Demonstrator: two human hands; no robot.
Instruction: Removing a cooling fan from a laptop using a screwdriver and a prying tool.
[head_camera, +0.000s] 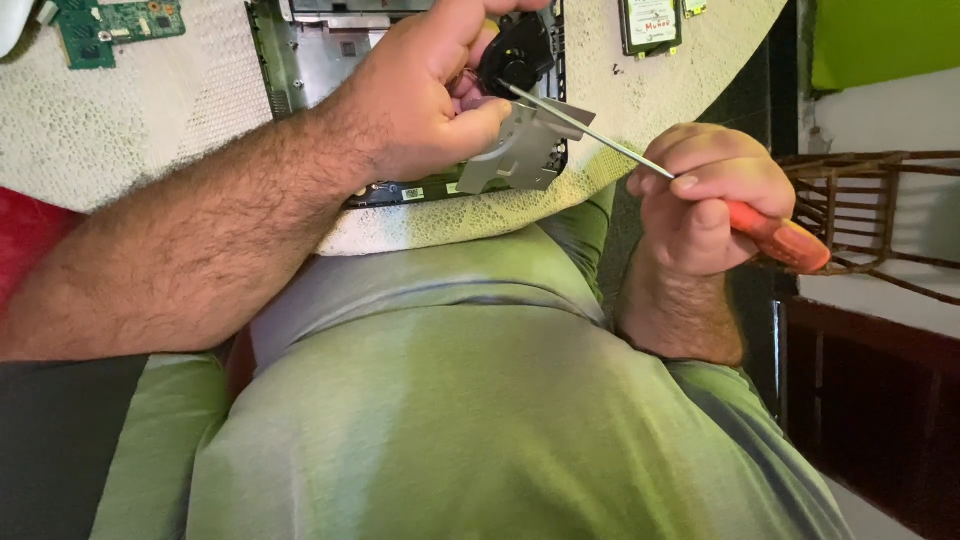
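My left hand (425, 85) grips a black cooling fan (518, 52) with a grey metal bracket (520, 150), holding it above the opened laptop chassis (310, 50) on the table. My right hand (705, 195) is closed around a screwdriver with an orange-red handle (785, 240). Its thin steel shaft (590, 130) runs up and left, and the tip touches the fan assembly close to my left thumb. Both forearms reach in over my lap in green trousers.
A round table with a white lace cloth (150, 120) carries a green circuit board (110, 25) at the far left and a small drive (650, 25) at the far right. A dark wicker rack (860, 210) stands to the right, next to dark wooden furniture.
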